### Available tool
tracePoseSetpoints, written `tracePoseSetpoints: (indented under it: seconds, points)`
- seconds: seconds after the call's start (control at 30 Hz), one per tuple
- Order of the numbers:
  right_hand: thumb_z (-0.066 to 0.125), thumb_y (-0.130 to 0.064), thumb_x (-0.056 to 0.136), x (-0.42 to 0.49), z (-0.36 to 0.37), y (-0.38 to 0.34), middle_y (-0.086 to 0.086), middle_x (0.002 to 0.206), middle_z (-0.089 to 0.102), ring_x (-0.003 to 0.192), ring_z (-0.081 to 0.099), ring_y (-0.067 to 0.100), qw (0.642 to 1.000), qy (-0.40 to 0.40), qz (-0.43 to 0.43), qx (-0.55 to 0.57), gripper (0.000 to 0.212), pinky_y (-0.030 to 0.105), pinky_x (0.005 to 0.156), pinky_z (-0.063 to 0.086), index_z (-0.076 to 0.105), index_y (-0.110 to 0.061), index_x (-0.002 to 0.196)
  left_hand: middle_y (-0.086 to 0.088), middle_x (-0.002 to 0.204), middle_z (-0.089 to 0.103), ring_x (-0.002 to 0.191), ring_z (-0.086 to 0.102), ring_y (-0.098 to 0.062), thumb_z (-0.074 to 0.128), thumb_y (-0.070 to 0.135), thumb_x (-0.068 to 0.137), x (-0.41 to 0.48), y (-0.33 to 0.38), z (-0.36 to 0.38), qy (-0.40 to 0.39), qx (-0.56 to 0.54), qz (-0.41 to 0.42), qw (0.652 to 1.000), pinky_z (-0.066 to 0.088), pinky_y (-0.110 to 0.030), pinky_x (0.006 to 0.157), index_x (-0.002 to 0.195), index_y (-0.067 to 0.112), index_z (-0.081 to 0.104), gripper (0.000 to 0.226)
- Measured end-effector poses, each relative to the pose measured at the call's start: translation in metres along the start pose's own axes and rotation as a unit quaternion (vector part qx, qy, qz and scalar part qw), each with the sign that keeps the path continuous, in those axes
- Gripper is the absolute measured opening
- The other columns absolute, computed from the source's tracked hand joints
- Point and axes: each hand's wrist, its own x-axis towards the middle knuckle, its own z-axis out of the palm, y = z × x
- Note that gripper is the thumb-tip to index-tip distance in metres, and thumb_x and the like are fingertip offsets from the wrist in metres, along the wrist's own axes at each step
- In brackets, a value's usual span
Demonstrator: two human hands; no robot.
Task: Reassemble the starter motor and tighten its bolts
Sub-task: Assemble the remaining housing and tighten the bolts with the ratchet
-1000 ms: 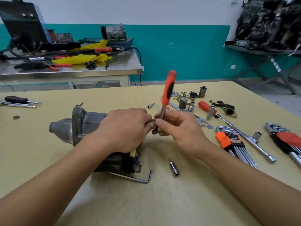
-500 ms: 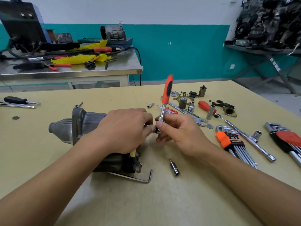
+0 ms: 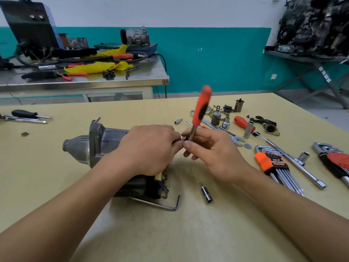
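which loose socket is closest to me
The dark socket lying alone just right of the bent hex key; the others sit farther back.

White-over-teal wall (image 3: 217, 59); steel bench (image 3: 113, 80) left; grey floor (image 3: 311, 108).

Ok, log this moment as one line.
left hand: holds starter motor | right hand: grips ratchet at motor's end, orange handle up | hex key: beside motor

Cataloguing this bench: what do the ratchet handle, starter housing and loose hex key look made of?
Ratchet handle: orange with black inset, matte, likely plastic or rubber. Starter housing: dull grey, rough sheen, probably cast metal. Hex key: thin grey glinting bar, likely steel.
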Motion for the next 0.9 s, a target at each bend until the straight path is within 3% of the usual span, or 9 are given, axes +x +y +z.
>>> tracePoseSetpoints:
  seconds: [0.07,0.13,0.23,0.43,0.5,0.63,0.7,0.83,0.9]
  points:
    - [0.062,-0.015,0.096,0.002,0.002,-0.002,0.006,0.084,0.075,0.070,0.072,0.019,0.998,-0.004,0.051,0.048,0.010,0.027,0.063,0.059,0.071,-0.013,0.100,0.013,0.098,0.054,0.092,0.055,-0.014,0.025,0.054,0.101,-0.001,-0.001,0.000,0.001,0.002,0.003,1.000,0.035,-0.033,0.063,0.095,0.034,0.053,0.034]
    - [0.057,-0.025,0.100,0.006,0.008,-0.004,0.009,0.074,0.072,0.054,0.065,0.019,0.984,0.000,0.152,0.098,0.026,0.026,0.050,0.053,0.066,-0.003,0.095,0.015,0.098,0.053,0.093,0.055,-0.013,0.031,0.055,0.099,-0.002,-0.001,0.000,0.003,-0.001,0.014,1.000,0.037,-0.034,0.067,0.098,0.035,0.051,0.028]
    - [0.050,-0.037,0.103,0.011,0.018,-0.006,0.004,0.057,0.063,0.042,0.053,0.016,0.961,0.000,0.237,0.140,0.038,0.021,0.040,0.040,0.061,-0.006,0.085,0.017,0.093,0.048,0.090,0.052,-0.012,0.035,0.054,0.099,-0.005,-0.001,-0.003,-0.004,-0.011,0.027,1.000,0.037,-0.034,0.069,0.093,0.039,0.040,0.017]
    - [0.056,-0.018,0.100,0.001,0.001,-0.002,-0.006,0.084,0.074,0.074,0.070,0.014,0.999,-0.018,0.033,-0.002,0.012,0.031,0.066,0.058,0.068,-0.018,0.103,0.013,0.098,0.053,0.092,0.053,-0.014,0.023,0.052,0.102,-0.001,-0.001,-0.003,-0.020,0.002,0.009,1.000,0.039,-0.035,0.069,0.092,0.035,0.048,0.032]
    - [0.056,-0.018,0.100,0.001,0.002,-0.004,-0.006,0.079,0.073,0.069,0.069,0.014,0.999,-0.013,0.042,0.010,0.012,0.029,0.062,0.058,0.067,-0.017,0.103,0.012,0.097,0.052,0.091,0.053,-0.014,0.025,0.054,0.101,-0.001,-0.001,-0.002,-0.019,0.002,0.013,1.000,0.036,-0.034,0.068,0.091,0.035,0.044,0.028]
    - [0.048,-0.043,0.102,0.011,0.014,-0.006,0.000,0.056,0.063,0.043,0.054,0.016,0.979,0.001,0.198,0.047,0.041,0.026,0.044,0.043,0.062,-0.008,0.086,0.015,0.095,0.050,0.091,0.053,-0.015,0.034,0.055,0.099,-0.004,-0.001,-0.001,-0.004,-0.004,0.015,1.000,0.037,-0.035,0.070,0.096,0.035,0.043,0.023]
    - [0.048,-0.044,0.102,0.011,0.016,-0.006,0.001,0.053,0.060,0.042,0.052,0.016,0.969,-0.002,0.230,0.086,0.040,0.025,0.043,0.041,0.059,-0.010,0.084,0.015,0.098,0.051,0.092,0.053,-0.013,0.031,0.053,0.101,-0.004,-0.001,-0.003,-0.011,-0.004,0.015,1.000,0.038,-0.035,0.070,0.094,0.036,0.043,0.022]
    - [0.054,-0.025,0.102,0.003,0.006,-0.002,0.007,0.074,0.071,0.064,0.069,0.020,0.993,-0.021,0.105,0.059,0.019,0.026,0.056,0.054,0.069,-0.018,0.093,0.014,0.099,0.052,0.088,0.053,-0.011,0.025,0.051,0.103,-0.001,0.000,-0.005,-0.021,-0.013,0.000,1.000,0.032,-0.032,0.062,0.086,0.038,0.044,0.029]
    - [0.056,-0.020,0.101,0.002,0.000,-0.001,0.006,0.085,0.073,0.074,0.071,0.019,0.998,-0.030,0.055,0.030,0.016,0.024,0.063,0.056,0.070,-0.027,0.102,0.014,0.101,0.053,0.089,0.053,-0.011,0.027,0.052,0.102,-0.001,0.000,-0.004,-0.015,-0.013,0.002,1.000,0.032,-0.031,0.062,0.093,0.038,0.051,0.029]
